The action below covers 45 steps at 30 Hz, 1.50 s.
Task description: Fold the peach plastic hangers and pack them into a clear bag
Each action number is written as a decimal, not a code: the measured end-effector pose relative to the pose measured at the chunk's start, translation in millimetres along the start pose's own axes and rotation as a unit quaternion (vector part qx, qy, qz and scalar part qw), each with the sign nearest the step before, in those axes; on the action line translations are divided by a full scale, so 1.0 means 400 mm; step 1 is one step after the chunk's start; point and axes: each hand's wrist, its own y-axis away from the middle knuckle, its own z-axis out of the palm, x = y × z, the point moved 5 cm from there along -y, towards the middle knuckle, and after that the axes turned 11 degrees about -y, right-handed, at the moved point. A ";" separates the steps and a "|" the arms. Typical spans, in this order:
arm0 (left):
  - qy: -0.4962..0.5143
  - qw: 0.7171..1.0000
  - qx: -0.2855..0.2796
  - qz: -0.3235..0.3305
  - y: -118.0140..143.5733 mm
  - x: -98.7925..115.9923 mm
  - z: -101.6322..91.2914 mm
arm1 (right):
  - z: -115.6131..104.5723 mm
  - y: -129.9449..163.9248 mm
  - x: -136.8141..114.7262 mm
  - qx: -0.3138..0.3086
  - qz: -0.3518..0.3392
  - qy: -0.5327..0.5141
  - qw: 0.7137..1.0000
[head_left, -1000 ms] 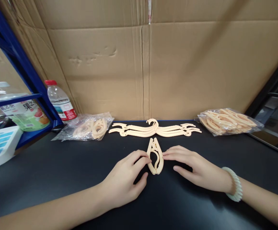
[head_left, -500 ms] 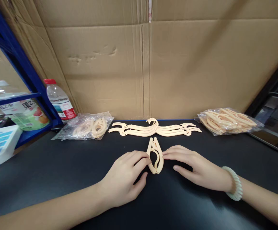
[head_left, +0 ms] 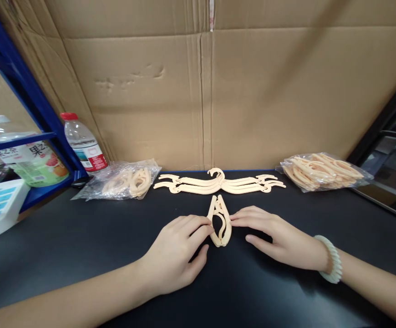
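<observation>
A cream plastic folding hanger [head_left: 228,232], folded up with its arms pointing away from me, lies flat on the black table. My left hand [head_left: 179,253] rests its fingertips on the hanger's left side, thumb held apart. On the opposite side, the fingertips of my right hand [head_left: 269,232] touch the hanger's right edge; its thumb is also spread away. Neither hand is closed round it. Just beyond lie several unfolded cream hangers [head_left: 200,186], stacked in an overlapping row with their hooks together at the middle.
A clear bag of folded hangers [head_left: 118,182] lies at the back left, another bag [head_left: 324,173] at the back right. A red-capped bottle [head_left: 85,143] stands by the blue frame [head_left: 23,86]. Cardboard [head_left: 143,105] walls off the back. A white-and-blue tray [head_left: 5,205] sits far left.
The view has shifted very slightly. Both hands and the folded hanger keep the same position relative to each other.
</observation>
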 end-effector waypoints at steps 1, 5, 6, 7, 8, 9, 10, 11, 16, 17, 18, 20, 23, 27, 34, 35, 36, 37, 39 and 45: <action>-0.001 1.000 0.001 0.002 0.000 0.000 0.000 | 0.000 0.000 -0.001 -0.001 -0.001 0.000 1.000; -0.007 1.000 0.003 0.008 0.000 -0.002 0.002 | -0.001 -0.003 -0.002 0.000 -0.002 -0.001 1.000; -0.007 1.000 0.003 0.007 0.000 -0.004 0.003 | -0.001 -0.003 -0.002 0.000 -0.002 -0.001 1.000; -0.007 1.000 0.003 0.006 0.001 -0.005 0.004 | -0.001 -0.003 -0.001 0.000 -0.001 0.000 1.000; -0.006 1.000 0.003 0.005 0.002 -0.005 0.004 | -0.001 -0.003 -0.001 0.000 0.000 0.001 1.000; -0.005 1.000 0.002 0.004 0.002 -0.005 0.004 | -0.001 -0.003 -0.001 -0.001 0.000 0.001 1.000; -0.004 1.000 0.000 0.003 0.003 -0.004 0.003 | -0.001 -0.003 -0.001 -0.001 0.001 0.002 1.000; -0.002 1.000 -0.002 0.002 0.003 -0.003 0.003 | 0.000 -0.003 -0.001 -0.002 0.001 0.002 1.000; 0.056 0.998 0.004 -0.040 -0.005 -0.028 0.001 | -0.002 -0.001 0.001 -0.004 0.002 -0.001 1.000; 0.068 0.996 0.014 -0.060 -0.007 -0.043 0.001 | -0.003 -0.001 0.003 -0.003 0.004 -0.001 1.000; 0.073 0.994 0.028 -0.081 -0.008 -0.061 0.000 | -0.005 0.000 0.006 -0.001 0.005 0.001 1.000; 0.070 0.990 0.042 -0.112 -0.010 -0.096 0.003 | -0.011 0.002 0.016 0.010 0.008 0.006 1.000; 0.070 0.988 0.036 -0.132 -0.011 -0.128 0.011 | -0.024 0.005 0.035 0.038 0.008 0.013 0.999; 0.061 0.993 0.014 -0.102 -0.013 -0.118 0.013 | -0.039 0.005 0.063 0.065 0.011 0.025 0.998; 0.121 0.988 0.007 -0.099 -0.015 -0.109 0.010 | -0.117 0.014 0.134 0.123 0.017 0.121 0.985; 0.128 0.987 0.008 -0.102 -0.016 -0.111 0.009 | -0.131 0.018 0.148 0.133 0.023 0.139 0.981; 0.133 0.986 0.008 -0.102 -0.016 -0.111 0.008 | -0.143 0.021 0.162 0.143 0.030 0.155 0.977; 0.137 0.985 0.007 -0.101 -0.016 -0.111 0.008 | -0.152 0.024 0.176 0.150 0.039 0.167 0.974; 0.143 0.985 0.004 -0.098 -0.017 -0.110 0.007 | -0.161 0.028 0.201 0.159 0.058 0.180 0.969; 0.150 0.984 0.001 -0.098 -0.017 -0.106 0.005 | -0.148 0.022 0.229 0.140 0.079 0.207 0.965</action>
